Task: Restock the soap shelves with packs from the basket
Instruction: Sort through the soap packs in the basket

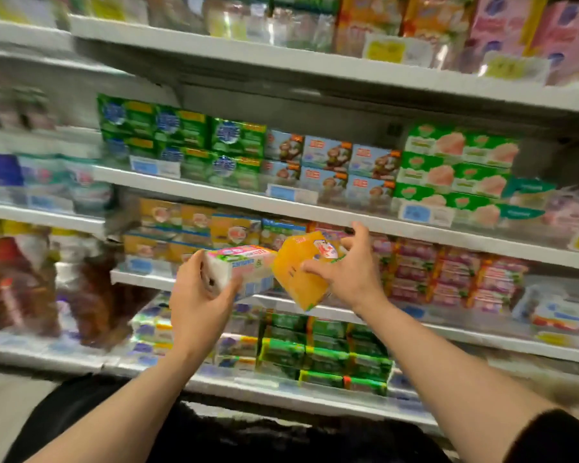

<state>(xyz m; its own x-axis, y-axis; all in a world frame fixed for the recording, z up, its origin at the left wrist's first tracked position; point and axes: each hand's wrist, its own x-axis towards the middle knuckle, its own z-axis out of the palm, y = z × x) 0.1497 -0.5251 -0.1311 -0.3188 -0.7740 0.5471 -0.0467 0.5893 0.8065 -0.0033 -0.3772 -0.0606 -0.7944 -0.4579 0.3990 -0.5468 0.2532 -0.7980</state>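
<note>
Head view, frame motion-blurred, print on labels unreadable; we log both hands raised at centre frame before the soap shelves (315,213). Left hand (198,295), centre-left, grasps a white soap pack with a pink top (244,267), thumb and fingers wrapped round its near end; pack lies roughly level, far end pointing right. Right hand (346,267), just right of centre, holds an orange pack (298,269) tilted on one corner; thumb pressed on its face, fingers curled over its upper right edge. The two packs nearly meet at centre frame; we cannot tell whether they touch. Both packs sit in front of the third shelf level, at the row of orange boxes (194,225) and pink packs (448,275). Above, middle of frame: green boxes (181,138), blue boxes (331,165), green-and-pink boxes (458,162); lower centre: green packs (325,355). Dark sleeve (555,439) at lower right corner.
</note>
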